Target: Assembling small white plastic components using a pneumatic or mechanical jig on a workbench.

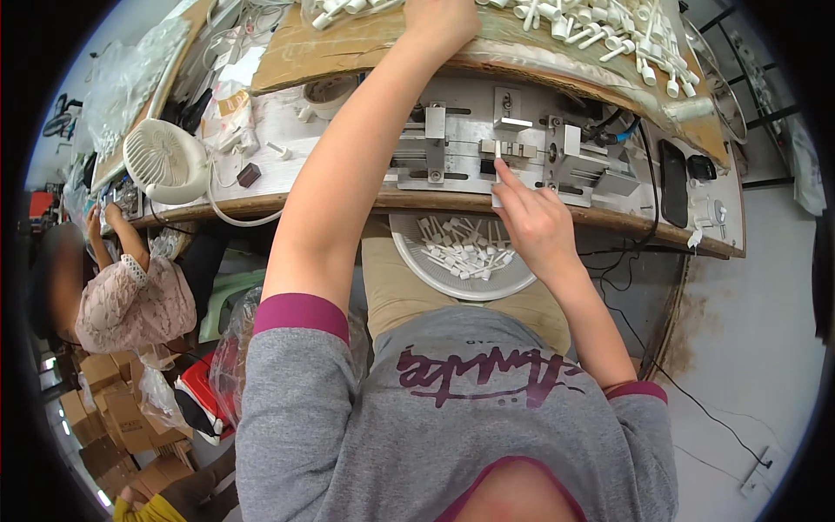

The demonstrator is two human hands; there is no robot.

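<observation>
Right hand (537, 222), index extended, apparently seating white stem (498, 149) in fixture (523, 150) near counter's (270, 178) front edge; left hand (444, 22) hanging over cardboard (300, 52). Grips unclear. Clearing fingertip probably next.

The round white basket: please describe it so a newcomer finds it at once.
Find the white workbench, then the beige trousers below its front edge. Over them sits the round white basket of small white parts; unlike the brown cardboard above, its rim is round.

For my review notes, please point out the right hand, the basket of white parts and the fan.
Right hand (541, 224): head view, back of the hand.
Basket (474, 292): head view, bare wall near its lower rim.
Fan (163, 160): head view, middle of the round grille.
</observation>
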